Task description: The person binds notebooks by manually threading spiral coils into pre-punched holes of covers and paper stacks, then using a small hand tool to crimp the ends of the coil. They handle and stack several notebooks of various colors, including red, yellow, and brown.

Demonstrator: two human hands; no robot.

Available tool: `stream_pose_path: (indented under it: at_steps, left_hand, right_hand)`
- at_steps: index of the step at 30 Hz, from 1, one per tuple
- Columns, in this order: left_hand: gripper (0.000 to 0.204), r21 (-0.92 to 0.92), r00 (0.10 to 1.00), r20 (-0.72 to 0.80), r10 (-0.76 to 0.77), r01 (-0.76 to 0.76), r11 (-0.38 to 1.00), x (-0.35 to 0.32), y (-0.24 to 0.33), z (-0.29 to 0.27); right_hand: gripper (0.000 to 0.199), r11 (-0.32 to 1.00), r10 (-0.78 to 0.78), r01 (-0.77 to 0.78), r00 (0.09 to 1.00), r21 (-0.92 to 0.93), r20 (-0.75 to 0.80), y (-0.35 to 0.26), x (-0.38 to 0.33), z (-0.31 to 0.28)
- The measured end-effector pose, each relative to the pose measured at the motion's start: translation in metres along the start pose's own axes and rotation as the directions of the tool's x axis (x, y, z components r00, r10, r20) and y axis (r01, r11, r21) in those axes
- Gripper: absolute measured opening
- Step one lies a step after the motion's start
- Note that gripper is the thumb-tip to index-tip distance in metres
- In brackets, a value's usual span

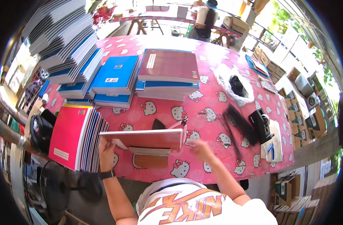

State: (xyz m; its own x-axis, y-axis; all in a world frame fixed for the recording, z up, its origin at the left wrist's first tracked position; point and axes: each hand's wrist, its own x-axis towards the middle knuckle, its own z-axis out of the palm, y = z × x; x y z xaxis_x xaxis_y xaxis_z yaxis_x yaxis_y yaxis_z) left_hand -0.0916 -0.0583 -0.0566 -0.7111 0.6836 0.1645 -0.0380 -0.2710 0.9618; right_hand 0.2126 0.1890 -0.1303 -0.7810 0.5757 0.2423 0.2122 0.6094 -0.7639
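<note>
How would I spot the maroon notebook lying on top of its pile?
Start with the big pink table printed with white cat faces. On its far half, left of the white plastic bag, sits a pile of notebooks; the maroon notebook lies flat on top. Its dark cover sets it apart from the blue notebook topping the pile just left.

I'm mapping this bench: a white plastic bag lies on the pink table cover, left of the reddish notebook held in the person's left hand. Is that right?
Not quite: the head view shows the white plastic bag to the right of the reddish notebook. It does lie on the pink table cover, and the left hand does hold the notebook.
</note>
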Motion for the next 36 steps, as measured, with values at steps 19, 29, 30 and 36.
stream_pose_path:
  at_steps: [19,29,30,36]
  left_hand:
    - [0.095,0.902,0.866,0.215,0.452,-0.353,0.249,-0.044,0.043,0.144]
    - [0.037,0.855,0.832,0.373,0.411,-0.481,0.196,-0.034,0.004,0.197]
    - [0.037,0.854,0.831,0.377,0.409,-0.483,0.195,-0.034,0.003,0.197]
    - [0.036,0.861,0.829,0.356,0.431,-0.47,0.194,-0.033,0.007,0.197]
  right_hand:
    - [0.029,0.983,0.167,-0.168,0.986,-0.073,-0.022,-0.076,0.035,-0.119]
    - [0.026,0.997,-0.039,0.041,0.999,0.062,-0.025,-0.141,0.023,-0.079]
    - [0.026,0.997,-0.037,0.039,0.999,0.064,-0.028,-0.139,0.023,-0.076]
    - [0.026,0.99,-0.141,0.142,0.979,0.001,-0.15,-0.135,0.033,-0.063]
